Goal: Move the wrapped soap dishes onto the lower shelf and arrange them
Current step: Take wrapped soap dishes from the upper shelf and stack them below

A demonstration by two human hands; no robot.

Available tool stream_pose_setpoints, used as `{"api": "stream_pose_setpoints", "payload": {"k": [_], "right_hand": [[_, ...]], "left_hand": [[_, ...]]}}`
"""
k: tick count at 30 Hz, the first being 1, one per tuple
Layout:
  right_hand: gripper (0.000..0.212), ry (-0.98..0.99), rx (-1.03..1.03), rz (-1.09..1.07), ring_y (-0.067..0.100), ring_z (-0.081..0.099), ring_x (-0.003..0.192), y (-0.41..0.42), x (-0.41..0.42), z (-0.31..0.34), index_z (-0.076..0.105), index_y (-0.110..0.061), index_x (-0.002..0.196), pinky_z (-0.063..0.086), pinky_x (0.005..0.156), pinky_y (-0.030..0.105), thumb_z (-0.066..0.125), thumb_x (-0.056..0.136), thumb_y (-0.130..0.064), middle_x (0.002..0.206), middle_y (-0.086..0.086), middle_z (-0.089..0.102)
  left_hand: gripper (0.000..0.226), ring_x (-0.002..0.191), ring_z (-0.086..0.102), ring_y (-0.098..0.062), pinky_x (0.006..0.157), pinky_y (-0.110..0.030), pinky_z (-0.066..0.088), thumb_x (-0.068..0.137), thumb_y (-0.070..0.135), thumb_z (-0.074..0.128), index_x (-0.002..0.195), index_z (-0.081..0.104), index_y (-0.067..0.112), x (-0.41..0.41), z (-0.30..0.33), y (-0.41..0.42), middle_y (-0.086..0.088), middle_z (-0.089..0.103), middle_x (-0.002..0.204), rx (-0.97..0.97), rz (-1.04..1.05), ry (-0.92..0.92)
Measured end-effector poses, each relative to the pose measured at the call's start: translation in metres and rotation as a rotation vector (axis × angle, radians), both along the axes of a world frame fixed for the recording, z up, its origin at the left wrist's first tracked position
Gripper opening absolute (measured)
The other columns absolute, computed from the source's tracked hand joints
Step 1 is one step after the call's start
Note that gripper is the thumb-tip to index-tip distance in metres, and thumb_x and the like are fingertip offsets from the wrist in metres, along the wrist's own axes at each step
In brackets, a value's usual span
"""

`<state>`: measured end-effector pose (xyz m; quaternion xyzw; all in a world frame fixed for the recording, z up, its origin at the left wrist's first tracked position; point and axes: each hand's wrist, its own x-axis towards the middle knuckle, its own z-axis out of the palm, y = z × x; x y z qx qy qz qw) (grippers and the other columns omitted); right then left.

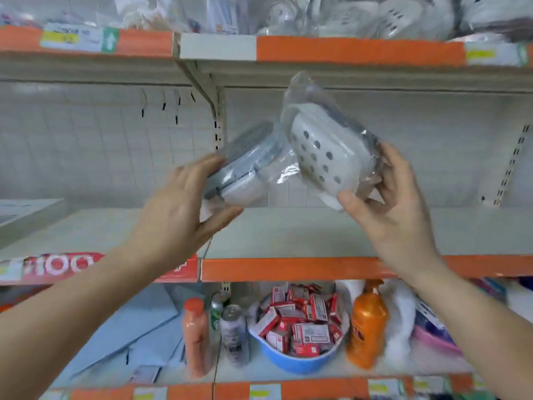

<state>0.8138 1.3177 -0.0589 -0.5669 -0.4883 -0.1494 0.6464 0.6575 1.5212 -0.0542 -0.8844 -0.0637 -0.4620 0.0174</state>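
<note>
The left hand [184, 203] grips a wrapped grey-lidded soap dish [245, 171], the right hand [395, 197] pinches a wrapped perforated white soap dish [323, 157], both above the lower shelf [288, 235].

One head-worn wide-angle cam, looking fwd and slightly down at a store shelving unit, close up. Middle shelf [288, 232] sits at frame centre; upper shelf [357, 49] edge runs along the top, bottom shelf [288, 370] below. Both forearms reach in from the lower corners. Edges bow w/ lens distortion. No 2nd view.
</note>
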Motion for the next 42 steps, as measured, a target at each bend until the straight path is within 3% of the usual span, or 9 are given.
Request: {"api": "stream_pose_setpoints", "payload": {"k": [3, 5, 8, 13, 17, 25, 30, 35, 42], "right_hand": [[0.069, -0.051, -0.236, -0.135, -0.012, 0.051, 0.11, 0.015, 0.016, -0.027, 0.031, -0.027, 0.139, 0.044, 0.092, 0.012, 0.069, 0.083, -0.017, 0.126, -0.021, 0.048], [0.07, -0.122, -0.42, -0.249, 0.006, 0.049, 0.12, 0.027, 0.03, -0.041, 0.027, -0.022, 0.144, 0.04, 0.101, 0.024, 0.065, 0.086, -0.02, 0.138, -0.008, 0.045], [0.069, -0.25, -0.693, -0.348, 0.019, 0.038, 0.13, 0.047, 0.05, -0.057, 0.021, -0.02, 0.147, 0.031, 0.101, 0.026, 0.059, 0.09, -0.023, 0.145, 0.002, 0.039], [0.063, -0.398, -0.979, -0.388, 0.019, 0.029, 0.135, 0.082, 0.077, -0.067, 0.021, -0.023, 0.147, 0.038, 0.099, 0.035, 0.053, 0.092, -0.02, 0.149, -0.001, 0.034], [0.063, -0.367, -1.145, -0.286, 0.02, 0.027, 0.137, 0.117, 0.098, -0.073, 0.031, -0.022, 0.145, 0.033, 0.106, 0.034, 0.058, 0.089, -0.036, 0.15, -0.003, 0.033], [0.039, -0.332, -1.185, -0.32, 0.029, 0.04, 0.124, 0.188, 0.145, -0.079, 0.051, -0.008, 0.116, 0.04, 0.095, 0.035, 0.052, 0.09, -0.037, 0.131, 0.009, 0.05], [0.049, -0.317, -1.246, -0.323, 0.028, 0.033, 0.131, 0.21, 0.162, -0.08, 0.042, -0.012, 0.13, 0.039, 0.1, 0.042, 0.051, 0.091, -0.04, 0.14, 0.008, 0.04], [0.043, -0.339, -1.204, -0.257, 0.026, 0.04, 0.126, 0.194, 0.147, -0.036, 0.05, -0.015, 0.127, 0.04, 0.095, 0.034, 0.055, 0.089, -0.035, 0.132, 0.007, 0.048], [0.044, -0.536, -1.056, -0.231, 0.011, 0.046, 0.122, 0.094, 0.061, 0.104, 0.047, -0.031, 0.134, 0.035, 0.091, 0.019, 0.051, 0.092, -0.041, 0.137, -0.006, 0.05]], "left_hand": [[0.069, 0.114, 0.047, -0.02, 0.082, -0.034, 0.048, 0.081, 0.057, 0.042, 0.127, 0.047, 0.006, 0.014, -0.029, 0.016, -0.009, 0.056, 0.129, -0.025, 0.073, 0.138], [0.068, 0.117, 0.051, -0.028, 0.085, -0.039, 0.048, 0.083, 0.054, 0.05, 0.128, 0.049, 0.004, 0.027, -0.044, 0.024, -0.01, 0.055, 0.131, -0.052, 0.136, 0.219], [0.063, 0.126, 0.042, -0.029, 0.093, -0.04, 0.04, 0.087, 0.043, 0.057, 0.137, 0.04, 0.008, 0.048, -0.059, 0.032, -0.007, 0.046, 0.139, -0.144, 0.269, 0.345], [0.055, 0.118, 0.043, -0.028, 0.086, -0.038, 0.042, 0.09, 0.047, 0.049, 0.13, 0.041, 0.01, 0.088, -0.069, 0.047, -0.008, 0.052, 0.125, -0.196, 0.492, 0.493], [0.05, 0.116, 0.043, -0.031, 0.088, -0.037, 0.041, 0.092, 0.039, 0.049, 0.13, 0.037, 0.01, 0.119, -0.075, 0.058, -0.012, 0.05, 0.125, -0.288, 0.502, 0.538], [0.062, 0.132, 0.029, -0.026, 0.1, -0.027, 0.025, 0.09, 0.031, 0.055, 0.139, 0.025, 0.007, 0.166, -0.087, 0.086, -0.015, 0.034, 0.142, -0.492, 0.248, 0.6], [0.077, 0.142, 0.013, -0.026, 0.111, -0.036, 0.02, 0.09, 0.035, 0.056, 0.148, 0.01, 0.013, 0.183, -0.076, 0.1, -0.011, 0.015, 0.153, -0.594, 0.193, 0.695], [0.063, 0.136, 0.027, -0.022, 0.106, -0.028, 0.025, 0.092, 0.031, 0.053, 0.145, 0.022, 0.016, 0.165, -0.037, 0.082, -0.004, 0.025, 0.15, -0.371, 0.117, 0.588], [0.05, 0.116, 0.048, -0.004, 0.079, -0.012, 0.034, 0.092, 0.038, 0.05, 0.138, 0.035, 0.029, 0.094, 0.075, 0.022, 0.013, 0.045, 0.133, -0.018, -0.12, 0.36]]}}
